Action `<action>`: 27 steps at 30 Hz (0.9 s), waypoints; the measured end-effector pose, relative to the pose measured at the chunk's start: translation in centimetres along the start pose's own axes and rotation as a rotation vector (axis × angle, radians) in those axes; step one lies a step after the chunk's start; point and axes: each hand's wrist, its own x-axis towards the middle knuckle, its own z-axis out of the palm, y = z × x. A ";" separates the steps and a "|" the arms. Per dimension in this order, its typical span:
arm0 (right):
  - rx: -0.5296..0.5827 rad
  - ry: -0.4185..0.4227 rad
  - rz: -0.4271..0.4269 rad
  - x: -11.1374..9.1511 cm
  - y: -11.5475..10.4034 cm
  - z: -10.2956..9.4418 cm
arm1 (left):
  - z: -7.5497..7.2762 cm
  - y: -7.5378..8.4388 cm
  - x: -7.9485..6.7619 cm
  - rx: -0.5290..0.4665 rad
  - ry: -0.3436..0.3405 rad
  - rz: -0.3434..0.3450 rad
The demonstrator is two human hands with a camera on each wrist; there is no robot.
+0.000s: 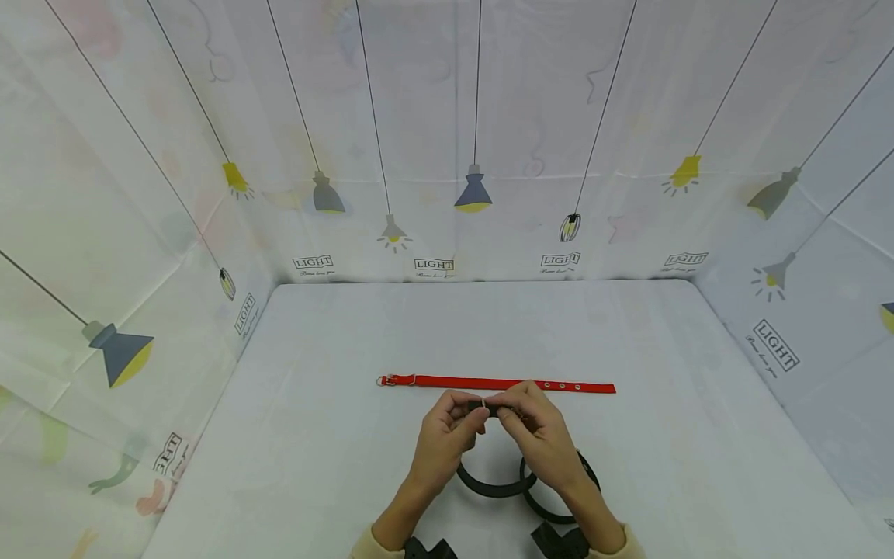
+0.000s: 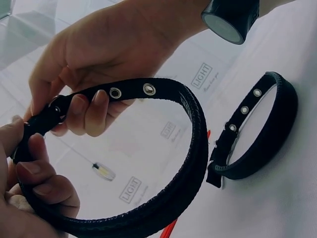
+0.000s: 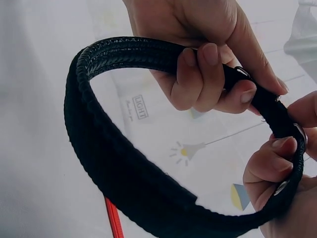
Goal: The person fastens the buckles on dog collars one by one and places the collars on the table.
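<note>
Both hands hold a black buckled collar [image 2: 195,144] raised in front of the body, its band hanging as a loop below the fingers. My left hand [image 1: 441,439] pinches one side of the buckle area, thumb and fingertips on the strap. The right hand [image 1: 545,439] grips the strap just across from it, fingers curled around the band. Metal eyelets [image 2: 149,89] show along the strap in the left wrist view. The fingertips partly hide the buckle. A second black collar [image 2: 285,134], closed into a loop, rests on the table beneath the right forearm.
A red collar [image 1: 461,382] lies stretched straight across the white table [image 1: 314,466], just beyond the hands, its buckle at the left end. Walls of printed cloth [image 1: 419,116] with lamp drawings enclose the table at the back and sides. Black devices [image 1: 559,539] sit at both wrists.
</note>
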 end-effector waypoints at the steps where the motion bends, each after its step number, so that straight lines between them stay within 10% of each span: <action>1: -0.003 0.002 0.008 0.0 0.0 0.0 | 0.0 0.0 0.0 0.003 0.001 0.003; 27: -0.069 0.014 0.076 0.0 0.2 0.2 | -0.1 -0.1 0.1 -0.021 -0.028 0.031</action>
